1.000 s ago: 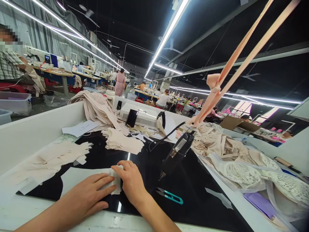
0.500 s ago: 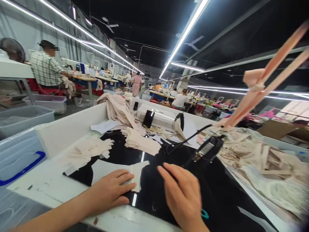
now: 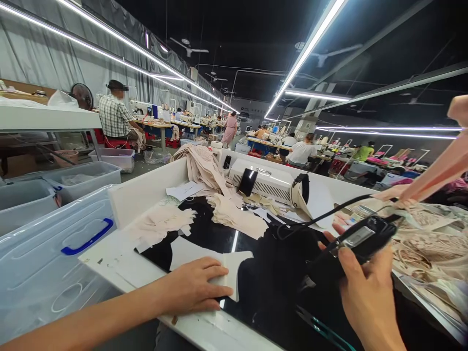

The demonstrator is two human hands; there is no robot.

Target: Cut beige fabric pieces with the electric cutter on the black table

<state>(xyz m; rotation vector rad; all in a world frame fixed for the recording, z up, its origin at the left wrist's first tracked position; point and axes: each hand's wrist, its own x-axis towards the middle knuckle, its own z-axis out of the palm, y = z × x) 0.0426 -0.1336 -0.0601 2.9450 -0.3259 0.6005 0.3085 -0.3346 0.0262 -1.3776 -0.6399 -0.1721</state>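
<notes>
My left hand (image 3: 192,291) lies flat on a pale fabric piece (image 3: 204,261) spread on the black table top (image 3: 266,278), fingers pressing its right end. My right hand (image 3: 365,287) grips a black corded hand tool (image 3: 356,243) hanging from a pink strap (image 3: 435,173) at the right. The tool's black cable (image 3: 321,217) loops back across the table. Teal snips (image 3: 321,329) lie on the black surface just below the right hand.
Piles of beige fabric pieces (image 3: 234,214) and lace garments (image 3: 427,248) crowd the table, with a white machine (image 3: 266,183) at the back. Clear plastic bins (image 3: 47,243) stand to the left. Other people sit at sewing stations farther off.
My right hand left the fabric piece, moved right and took hold of the hanging black tool. My view swung left, and the left hand stayed on the fabric.
</notes>
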